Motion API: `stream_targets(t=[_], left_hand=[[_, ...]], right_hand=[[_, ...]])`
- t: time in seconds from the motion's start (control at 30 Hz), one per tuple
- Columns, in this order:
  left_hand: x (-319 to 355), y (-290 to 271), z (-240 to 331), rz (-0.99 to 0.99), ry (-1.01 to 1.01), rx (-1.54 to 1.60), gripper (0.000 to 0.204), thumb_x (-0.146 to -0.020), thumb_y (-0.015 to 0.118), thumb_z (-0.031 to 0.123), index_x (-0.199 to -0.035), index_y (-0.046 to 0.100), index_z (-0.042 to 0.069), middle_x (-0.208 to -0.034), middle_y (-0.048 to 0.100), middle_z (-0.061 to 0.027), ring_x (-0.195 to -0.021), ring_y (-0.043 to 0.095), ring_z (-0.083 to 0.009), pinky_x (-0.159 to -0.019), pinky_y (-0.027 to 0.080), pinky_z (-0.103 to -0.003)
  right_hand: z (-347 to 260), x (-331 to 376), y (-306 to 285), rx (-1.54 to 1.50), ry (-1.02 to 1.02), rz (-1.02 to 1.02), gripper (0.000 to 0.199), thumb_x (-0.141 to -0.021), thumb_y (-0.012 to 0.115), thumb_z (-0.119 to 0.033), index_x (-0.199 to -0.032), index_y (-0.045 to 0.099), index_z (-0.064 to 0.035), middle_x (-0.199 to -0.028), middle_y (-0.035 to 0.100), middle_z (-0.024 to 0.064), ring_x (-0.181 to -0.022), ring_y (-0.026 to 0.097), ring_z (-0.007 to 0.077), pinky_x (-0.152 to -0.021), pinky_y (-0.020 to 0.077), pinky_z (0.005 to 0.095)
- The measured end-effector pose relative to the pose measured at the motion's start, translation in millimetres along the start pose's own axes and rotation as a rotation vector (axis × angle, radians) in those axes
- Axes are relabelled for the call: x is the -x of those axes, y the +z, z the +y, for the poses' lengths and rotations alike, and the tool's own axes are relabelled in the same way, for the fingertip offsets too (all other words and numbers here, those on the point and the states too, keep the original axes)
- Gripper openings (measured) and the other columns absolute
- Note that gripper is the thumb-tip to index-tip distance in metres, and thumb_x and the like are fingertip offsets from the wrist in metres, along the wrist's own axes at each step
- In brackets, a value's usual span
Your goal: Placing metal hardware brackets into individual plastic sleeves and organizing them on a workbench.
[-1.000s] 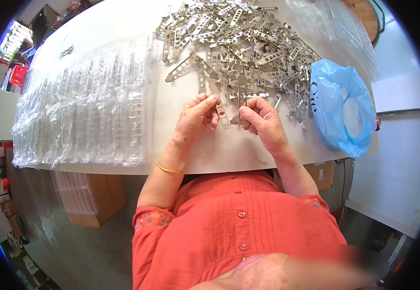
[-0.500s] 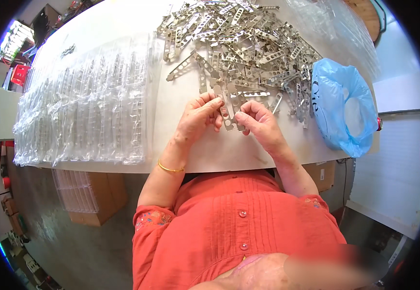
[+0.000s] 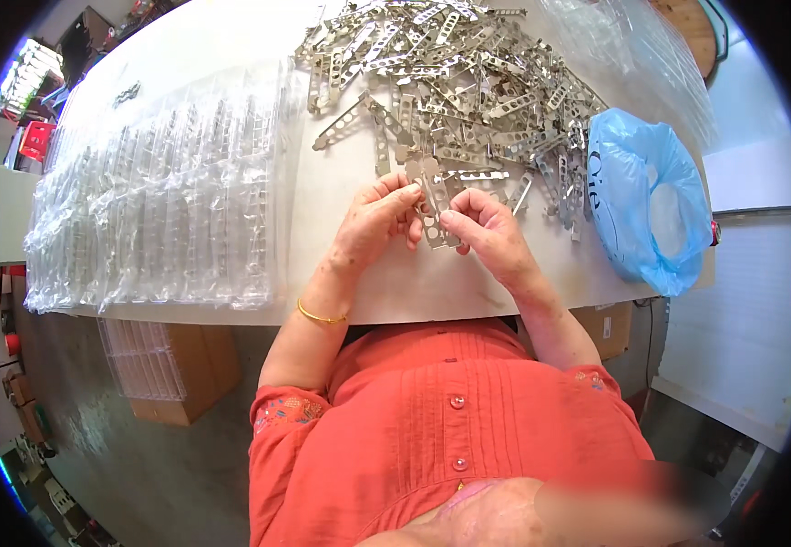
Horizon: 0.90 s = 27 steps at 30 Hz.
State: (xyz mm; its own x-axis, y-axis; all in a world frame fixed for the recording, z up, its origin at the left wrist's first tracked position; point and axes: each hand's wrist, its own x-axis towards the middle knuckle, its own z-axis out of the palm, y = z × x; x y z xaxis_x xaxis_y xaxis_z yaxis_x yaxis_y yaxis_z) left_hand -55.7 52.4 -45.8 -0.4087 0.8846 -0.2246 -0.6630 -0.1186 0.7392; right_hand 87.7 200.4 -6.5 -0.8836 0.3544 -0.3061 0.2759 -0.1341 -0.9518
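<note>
Both hands meet above the white table, at the near edge of a heap of silvery metal strips [image 3: 468,82] punched with round holes. My left hand [image 3: 379,219], closed in a pinch, grips a few upright perforated metal strips [image 3: 431,205] by their left side. On their lower right side, the thumb and forefinger of my right hand [image 3: 491,235] are pinched together. The strips stand side by side with rounded tops, and their exact number is hard to make out. Loose strips lie just beyond my fingertips.
Rows of clear plastic trays [image 3: 154,201] in film cover the table's left side. A blue plastic bag [image 3: 646,205] stands at the right, with clear plastic sheeting [image 3: 632,55] behind it. Below the table's front edge sits a cardboard box [image 3: 204,365].
The held strips have shifted slightly, and their rounded tops now sit closer together. Both hands stay almost in the same place, and the heap looks unchanged.
</note>
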Motion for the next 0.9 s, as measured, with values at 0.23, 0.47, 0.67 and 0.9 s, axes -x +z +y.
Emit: stream_targets(t=[0.23,0.47,0.67,0.9], left_hand=[[0.4,2.9,-1.4,0.013,0.009,-0.005,0.014,-0.1,0.057,0.017,-0.102,0.062,0.004,-0.087,0.066,-0.0063,-0.058,0.062,-0.0105,-0.049,0.051,-0.023],[0.5,2.6,-0.3,0.009,0.009,-0.02,0.015,-0.1,0.058,0.018,-0.103,0.062,0.004,-0.086,0.065,-0.0048,-0.058,0.062,-0.0105,-0.048,0.051,-0.023],[-0.5,0.4,-2.6,0.007,0.011,0.002,0.014,-0.1,0.058,0.016,-0.102,0.063,0.004,-0.086,0.065,-0.0045,-0.057,0.061,-0.0105,-0.048,0.05,-0.023],[-0.1,-0.5,-0.2,-0.011,-0.006,-0.035,0.013,-0.101,0.057,0.018,-0.101,0.062,0.005,-0.084,0.065,-0.0032,-0.06,0.061,-0.0095,-0.051,0.05,-0.023]], right_hand=[[2.7,0.0,1.0,-0.013,0.005,-0.012,0.015,-0.094,0.067,-0.021,-0.092,0.06,-0.0088,-0.077,0.058,-0.0066,-0.067,0.052,0.0008,-0.057,0.0455,0.0197],[2.5,1.2,2.1,0.001,0.006,-0.008,0.014,-0.094,0.066,-0.022,-0.093,0.06,-0.0094,-0.078,0.058,-0.0071,-0.068,0.052,0.0004,-0.058,0.045,0.0193],[3.5,1.4,1.8,-0.002,0.013,-0.015,0.014,-0.095,0.066,-0.023,-0.093,0.06,-0.0099,-0.078,0.058,-0.0073,-0.068,0.052,0.0002,-0.058,0.0452,0.0191],[2.4,1.6,2.6,0.027,0.014,-0.01,0.014,-0.094,0.066,-0.022,-0.092,0.06,-0.0097,-0.077,0.058,-0.0074,-0.067,0.052,0.0003,-0.058,0.0454,0.0196]])
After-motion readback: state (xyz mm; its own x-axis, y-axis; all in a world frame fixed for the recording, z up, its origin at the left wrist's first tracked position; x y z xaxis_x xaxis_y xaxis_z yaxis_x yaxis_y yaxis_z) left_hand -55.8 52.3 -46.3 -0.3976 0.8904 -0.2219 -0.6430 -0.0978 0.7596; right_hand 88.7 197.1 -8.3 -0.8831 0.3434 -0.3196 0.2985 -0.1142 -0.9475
